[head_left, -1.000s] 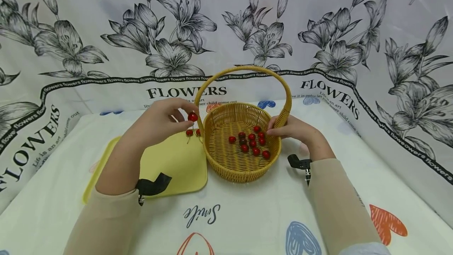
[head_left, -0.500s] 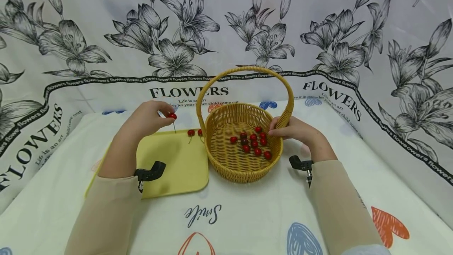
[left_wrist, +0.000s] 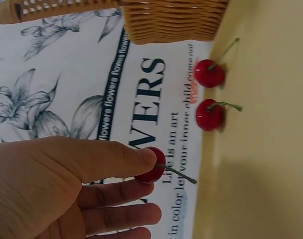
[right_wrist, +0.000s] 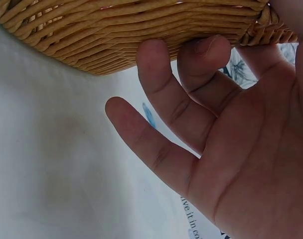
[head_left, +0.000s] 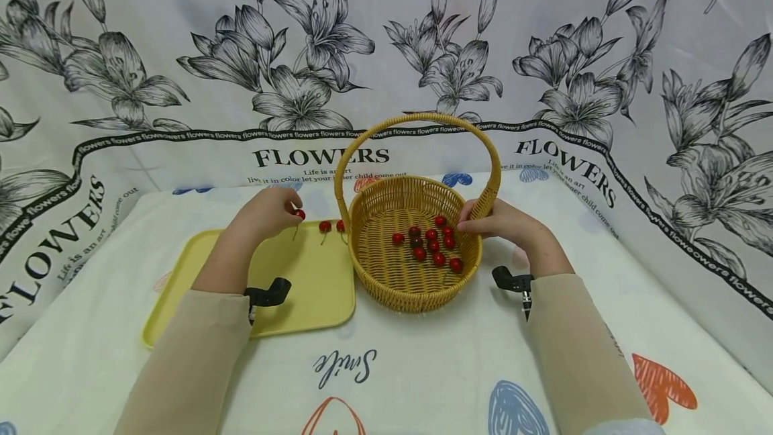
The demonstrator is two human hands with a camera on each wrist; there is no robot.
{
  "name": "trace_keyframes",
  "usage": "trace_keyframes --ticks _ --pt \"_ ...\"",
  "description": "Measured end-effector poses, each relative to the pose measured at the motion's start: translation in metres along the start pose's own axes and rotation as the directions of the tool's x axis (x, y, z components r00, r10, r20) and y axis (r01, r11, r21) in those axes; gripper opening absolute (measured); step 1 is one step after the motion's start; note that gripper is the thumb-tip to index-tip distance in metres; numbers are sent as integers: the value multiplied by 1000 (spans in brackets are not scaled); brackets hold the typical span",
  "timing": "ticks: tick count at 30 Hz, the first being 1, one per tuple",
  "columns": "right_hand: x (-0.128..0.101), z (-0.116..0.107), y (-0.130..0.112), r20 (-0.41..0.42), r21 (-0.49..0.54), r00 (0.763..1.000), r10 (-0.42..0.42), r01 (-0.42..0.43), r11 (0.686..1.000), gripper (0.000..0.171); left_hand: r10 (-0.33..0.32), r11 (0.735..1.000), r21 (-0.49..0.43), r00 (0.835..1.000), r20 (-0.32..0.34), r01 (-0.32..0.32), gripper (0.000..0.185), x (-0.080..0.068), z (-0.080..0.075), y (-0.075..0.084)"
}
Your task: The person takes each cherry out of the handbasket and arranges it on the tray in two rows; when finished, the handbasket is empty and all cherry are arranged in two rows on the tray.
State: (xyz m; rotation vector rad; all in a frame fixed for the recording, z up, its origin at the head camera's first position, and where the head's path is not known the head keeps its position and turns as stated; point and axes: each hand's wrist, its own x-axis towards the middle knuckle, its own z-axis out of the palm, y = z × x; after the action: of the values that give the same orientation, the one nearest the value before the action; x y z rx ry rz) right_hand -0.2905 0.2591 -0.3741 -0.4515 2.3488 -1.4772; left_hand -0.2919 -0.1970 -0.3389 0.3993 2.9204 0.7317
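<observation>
Two cherries (head_left: 333, 225) lie at the yellow tray's (head_left: 302, 287) far right corner; my left hand (head_left: 266, 212) pinches a third cherry (head_left: 298, 214) beside them (stem down). My right hand (head_left: 504, 223) grips the basket (head_left: 417, 287) rim.

Left hand (head_left: 266, 212), pinching small red stemmed cherry (head_left: 299, 214): now withdrawn from 9 o'clock of basket rim, lowered over far edge of flat yellow plastic tray (head_left: 199, 287).
</observation>
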Motion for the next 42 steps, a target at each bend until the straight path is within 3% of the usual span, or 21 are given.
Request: trace_keyframes --ticks 8,14,21,29,35,39,42 --pt "0 0 1 -10 -2 1000 6 -6 1000 16 20 999 48 1000 10 -20 24 10 16 -7" --pt "0 0 -1 -9 -3 1000 14 -14 1000 22 13 996 89 999 38 -16 24 16 25 -13" --pt "2 1 -1 -17 5 1000 18 -18 1000 18 23 999 41 999 36 -24 23 19 30 -25" --pt "2 1 1 -15 -1 1000 20 -20 1000 15 11 1000 -11 998 70 -11 31 19 25 -34" --pt "1 2 1 -30 5 999 23 -23 1000 15 30 998 -46 1000 -4 -31 37 8 7 -27" --pt "1 2 1 -27 1 1000 15 -15 1000 17 31 994 -104 993 -112 -43 36 -2 -9 -18" --pt "1 2 1 -30 -1 999 14 -14 1000 18 32 988 -142 975 -219 -64 35 -10 -19 -9"
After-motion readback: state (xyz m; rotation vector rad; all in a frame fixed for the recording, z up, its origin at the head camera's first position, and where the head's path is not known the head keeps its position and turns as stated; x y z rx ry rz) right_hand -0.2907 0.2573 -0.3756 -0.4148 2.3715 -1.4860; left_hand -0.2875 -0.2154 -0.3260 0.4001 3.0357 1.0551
